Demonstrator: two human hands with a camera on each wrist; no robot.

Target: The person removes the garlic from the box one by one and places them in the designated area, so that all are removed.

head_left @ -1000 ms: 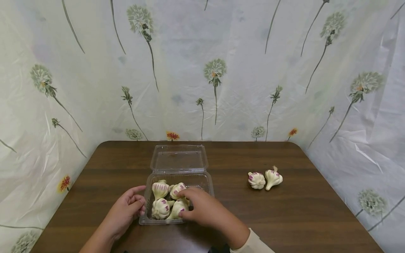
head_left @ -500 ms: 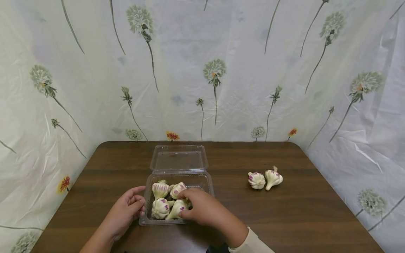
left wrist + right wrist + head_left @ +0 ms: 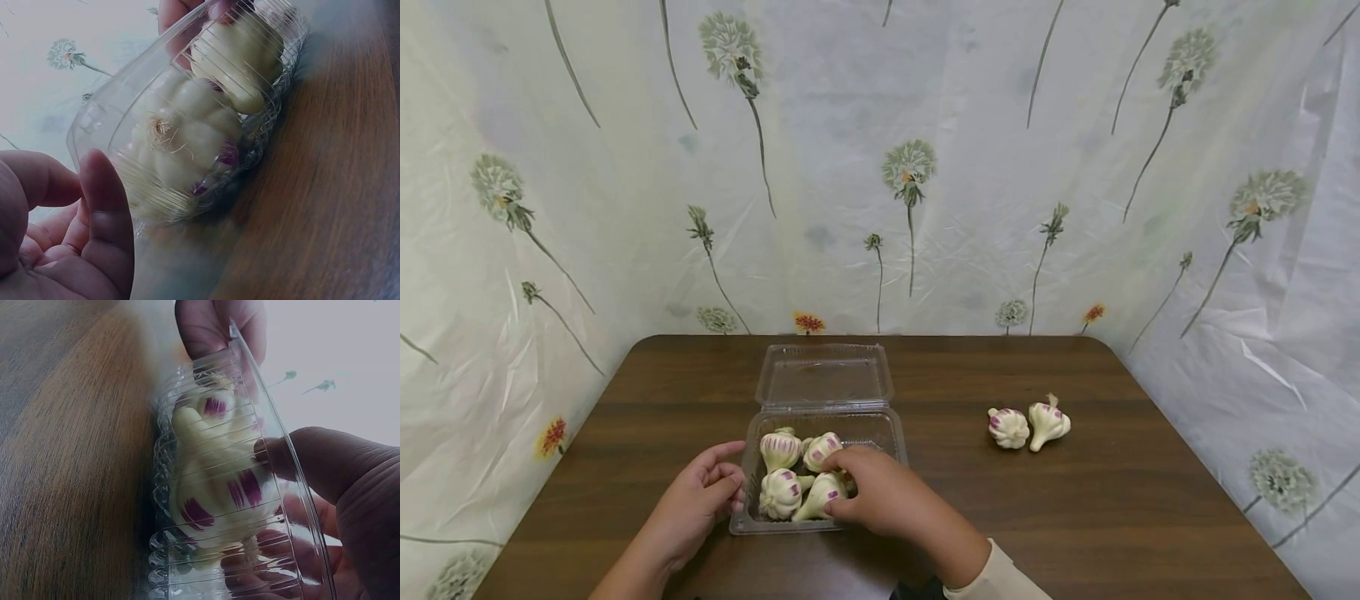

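A clear plastic clamshell container (image 3: pixel 820 528) lies with its lid folded back, holding several white garlic bulbs with purple marks. At its left side my left hand (image 3: pixel 696 500) pinches the rim between thumb and curled fingers. My right hand (image 3: pixel 880 487) reaches in from the right and grips the front right garlic bulb (image 3: pixel 822 498), thumb in front and fingers behind. Through the wall in the right wrist view, the fingers appear around that garlic bulb (image 3: pixel 219 500). Another garlic bulb (image 3: pixel 181 131) shows its root end close to the left hand. Part of the container's right side is hidden by my right hand.
Two more garlic bulbs, one left (image 3: pixel 1008 428) and one right (image 3: pixel 1048 423), sit side by side on the brown wooden table (image 3: pixel 1112 517). The lid (image 3: pixel 825 375) lies toward the back. A floral curtain (image 3: pixel 820 167) surrounds the table's back and sides.
The front right garlic bulb has shifted very slightly in my right hand's grip. Both hands and the container stay in place.
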